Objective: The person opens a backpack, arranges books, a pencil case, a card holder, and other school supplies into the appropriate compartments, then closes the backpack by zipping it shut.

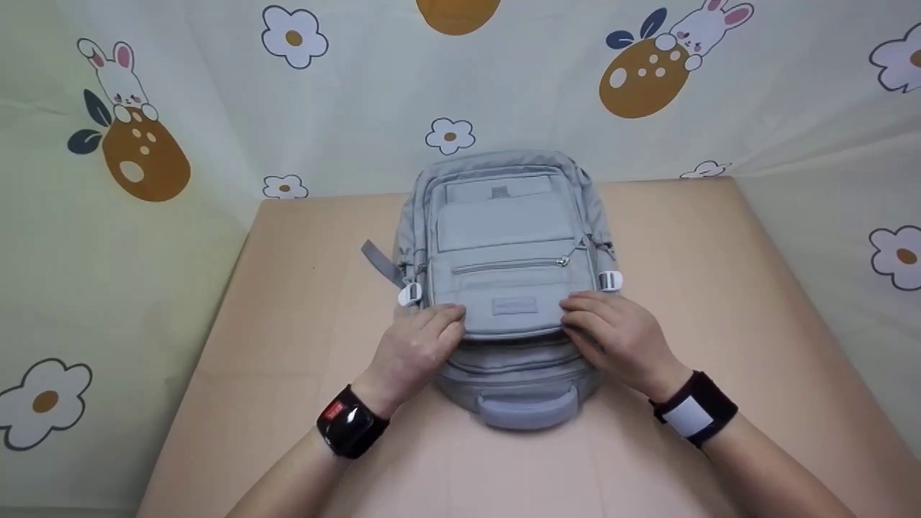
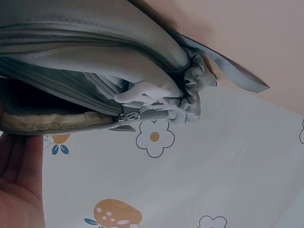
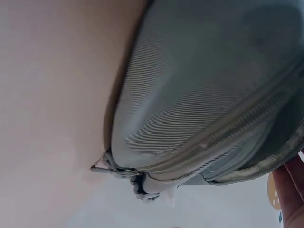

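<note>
A grey backpack (image 1: 504, 223) lies on its back, its carry handle (image 1: 529, 410) toward me. Its front panel is unzipped at the near edge, and the left wrist view looks into the gap with its tan-edged lining (image 2: 57, 121). At the panel's near left corner my left hand (image 1: 421, 349) pinches the edge, fingers on the outer face. My right hand (image 1: 626, 338) grips the near right corner in the same manner; its thumb is hidden in the right wrist view. Between both hands sits a small label patch (image 1: 514, 306). A zipper pull (image 2: 128, 116) hangs at the opening's side.
The backpack rests on a light brown tabletop (image 1: 302, 309). A cream cloth (image 1: 360, 93) printed with flowers and rabbits rises behind and at both sides. A grey strap (image 1: 381, 262) sticks out at the bag's left, and white buckles (image 1: 610, 280) sit on its sides.
</note>
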### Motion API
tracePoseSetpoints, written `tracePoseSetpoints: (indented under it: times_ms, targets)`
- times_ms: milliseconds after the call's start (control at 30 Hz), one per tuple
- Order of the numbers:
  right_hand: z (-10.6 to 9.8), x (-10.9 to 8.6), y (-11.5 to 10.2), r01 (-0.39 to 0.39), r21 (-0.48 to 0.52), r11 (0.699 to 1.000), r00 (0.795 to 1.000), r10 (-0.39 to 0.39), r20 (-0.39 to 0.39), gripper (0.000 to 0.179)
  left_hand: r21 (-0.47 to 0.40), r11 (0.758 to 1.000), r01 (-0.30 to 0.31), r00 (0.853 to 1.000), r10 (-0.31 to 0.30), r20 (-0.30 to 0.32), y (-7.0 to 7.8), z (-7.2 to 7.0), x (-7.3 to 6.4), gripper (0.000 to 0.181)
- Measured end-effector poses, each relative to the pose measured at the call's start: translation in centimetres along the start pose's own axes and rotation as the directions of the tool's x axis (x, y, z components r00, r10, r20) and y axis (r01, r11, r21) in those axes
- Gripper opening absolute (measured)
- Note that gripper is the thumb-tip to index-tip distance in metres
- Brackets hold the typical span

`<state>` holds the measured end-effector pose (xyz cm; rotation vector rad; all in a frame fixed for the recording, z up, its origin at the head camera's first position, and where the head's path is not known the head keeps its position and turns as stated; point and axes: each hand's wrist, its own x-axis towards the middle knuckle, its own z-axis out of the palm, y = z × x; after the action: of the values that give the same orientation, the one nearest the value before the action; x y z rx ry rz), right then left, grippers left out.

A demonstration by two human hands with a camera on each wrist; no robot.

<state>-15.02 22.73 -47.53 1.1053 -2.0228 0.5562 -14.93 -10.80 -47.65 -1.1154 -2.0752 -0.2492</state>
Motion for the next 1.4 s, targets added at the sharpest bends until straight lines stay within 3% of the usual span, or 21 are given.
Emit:
tracePoseSetpoints:
  times_ms: [267, 367, 467, 600, 700, 767, 867, 933, 967, 1033, 1133, 1233, 1333, 1400]
  targets:
    - [1.2, -1.1, 0.1, 0.03, -0.024, 0.999, 0.998, -0.028, 0.061, 0.014, -0.067, 0.998, -0.009, 1.0, 0.01, 0.017, -0.2, 0.6, -0.9, 0.009]
    - [1.4, -1.1, 0.1, 0.027, -0.017, 0.999, 0.997, -0.026, 0.074, 0.014, -0.119, 0.993, -0.004, 1.0, 0.004, 0.007, -0.3, 0.7, -1.2, 0.016]
    - [1.3, -1.0, 0.1, 0.026, -0.006, 1.0, 0.996, -0.025, 0.087, 0.015, -0.2, 0.979, 0.036, 0.999, -0.037, -0.003, -0.5, 0.4, -1.4, 0.02]
    - [1.2, -0.4, 0.0, 0.011, -0.009, 1.0, 0.995, -0.01, 0.095, 0.015, -0.283, 0.946, 0.158, 0.985, -0.171, -0.021, -1.5, -0.4, -1.1, 0.018]
    - [1.2, 0.7, -0.3, -0.015, -0.034, 0.999, 0.995, 0.019, 0.098, 0.01, -0.283, 0.911, 0.301, 0.949, -0.315, -0.005, -3.2, -0.9, -0.4, 0.021]
    - [1.2, 1.7, -0.6, -0.039, -0.043, 0.998, 0.994, 0.044, 0.101, 0.008, -0.273, 0.867, 0.417, 0.906, -0.421, 0.049, -4.5, -0.9, 0.1, 0.023]
    - [1.4, 3.6, -1.5, -0.062, -0.034, 0.998, 0.992, 0.065, 0.108, 0.007, -0.241, 0.769, 0.592, 0.806, -0.561, 0.188, -6.5, -0.6, 0.7, 0.025]
    - [1.8, 5.2, -2.3, -0.069, -0.013, 0.997, 0.991, 0.07, 0.114, 0.007, -0.211, 0.707, 0.675, 0.734, -0.616, 0.285, -7.5, -0.2, 1.0, 0.028]
    - [2.1, 5.9, -2.7, -0.069, -0.005, 0.998, 0.99, 0.069, 0.121, 0.008, -0.195, 0.685, 0.702, 0.706, -0.63, 0.325, -7.9, 0.0, 1.2, 0.03]
    - [2.7, 7.4, -3.5, -0.066, 0.008, 0.998, 0.986, 0.064, 0.152, 0.011, -0.17, 0.66, 0.731, 0.667, -0.64, 0.382, -8.4, 0.5, 1.4, 0.032]
    - [3.9, 9.3, -4.6, -0.07, 0.007, 0.997, 0.964, 0.066, 0.256, 0.021, -0.144, 0.651, 0.745, 0.64, -0.638, 0.428, -8.8, 1.1, 1.6, 0.033]
    - [4.9, 10.4, -5.3, -0.093, -0.002, 0.996, 0.914, 0.086, 0.396, 0.034, -0.132, 0.644, 0.753, 0.627, -0.643, 0.441, -8.9, 1.6, 1.6, 0.03]
    - [5.8, 10.7, -5.8, -0.097, -0.013, 0.995, 0.865, 0.091, 0.494, 0.04, -0.126, 0.648, 0.751, 0.63, -0.646, 0.432, -8.8, 2.0, 1.6, 0.024]
    - [6.3, 10.7, -5.9, -0.085, -0.02, 0.996, 0.851, 0.083, 0.519, 0.038, -0.128, 0.66, 0.74, 0.644, -0.642, 0.416, -8.8, 2.1, 1.6, 0.02]
